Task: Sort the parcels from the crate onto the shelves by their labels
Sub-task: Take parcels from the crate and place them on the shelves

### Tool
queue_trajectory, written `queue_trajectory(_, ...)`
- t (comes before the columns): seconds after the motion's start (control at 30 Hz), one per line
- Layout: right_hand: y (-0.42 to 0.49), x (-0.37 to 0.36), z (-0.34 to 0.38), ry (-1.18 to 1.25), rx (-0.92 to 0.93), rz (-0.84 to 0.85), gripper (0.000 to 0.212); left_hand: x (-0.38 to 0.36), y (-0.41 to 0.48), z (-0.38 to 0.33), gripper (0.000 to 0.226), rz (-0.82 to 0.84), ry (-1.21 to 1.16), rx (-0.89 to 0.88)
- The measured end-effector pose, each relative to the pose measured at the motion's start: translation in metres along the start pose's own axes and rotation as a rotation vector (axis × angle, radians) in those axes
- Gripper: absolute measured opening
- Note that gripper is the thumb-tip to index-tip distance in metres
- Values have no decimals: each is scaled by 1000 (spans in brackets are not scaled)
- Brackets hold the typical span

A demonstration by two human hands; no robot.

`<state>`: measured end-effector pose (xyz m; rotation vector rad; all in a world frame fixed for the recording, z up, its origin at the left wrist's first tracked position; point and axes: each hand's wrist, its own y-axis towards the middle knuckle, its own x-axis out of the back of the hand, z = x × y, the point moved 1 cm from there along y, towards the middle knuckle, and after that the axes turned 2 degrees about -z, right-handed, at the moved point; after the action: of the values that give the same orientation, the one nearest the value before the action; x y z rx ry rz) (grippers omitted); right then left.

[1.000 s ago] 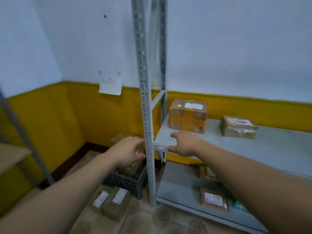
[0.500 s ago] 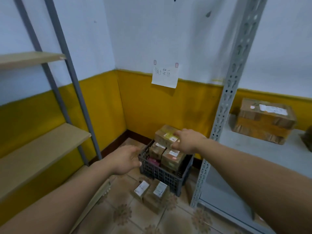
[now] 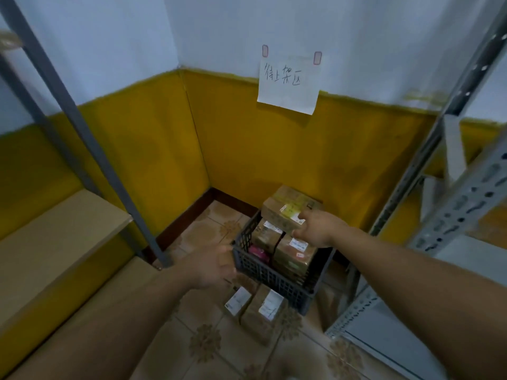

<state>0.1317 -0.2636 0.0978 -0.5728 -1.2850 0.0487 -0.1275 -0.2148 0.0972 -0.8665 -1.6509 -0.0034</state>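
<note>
A dark plastic crate [image 3: 263,272] stands on the floor in the corner, filled with brown cardboard parcels. The top parcel [image 3: 285,207] carries a yellow-and-white label. My right hand [image 3: 318,229] reaches over the crate with fingers spread, touching the front edge of that top parcel. A taped parcel [image 3: 295,255] lies just beneath the hand. My left hand [image 3: 211,267] hovers open at the crate's near left corner, holding nothing. Two small parcels [image 3: 255,304] with white labels lie on the tiles in front of the crate.
A wooden shelf [image 3: 55,237] on grey posts runs along the left wall. A grey metal rack [image 3: 450,204] rises on the right, its low shelf [image 3: 389,333] near the crate. A handwritten paper sign [image 3: 288,83] hangs on the wall above.
My view has swung left from the metal rack to the corner crate. Both hands have moved down toward the crate, the right one now reaching the top parcel.
</note>
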Motion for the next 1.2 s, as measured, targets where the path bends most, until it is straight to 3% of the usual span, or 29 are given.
queue_trajectory(0.17,53,-11,-4,38,-61,67,63,5,66,40,64,136,-99,14)
queue_trajectory(0.3,90,-41,-6,140,-190,92,72,0,125,73,66,210,-44,3)
queue_trajectory(0.53,126,-133,28,450,-442,160,56,-38,231,143,66,473,64,-45)
queue_trajectory(0.63,145,-189,38,544,-512,247,59,-69,269,168,63,552,87,-18)
queue_trajectory(0.87,229,-357,13,699,-648,353,61,-231,368,226,63,601,92,96)
queue_trajectory(1.07,299,-514,-15,639,-632,406,57,-384,441,267,55,551,-25,193)
queue_trajectory(1.2,326,-601,-25,633,-677,329,65,-469,473,297,51,523,-42,282)
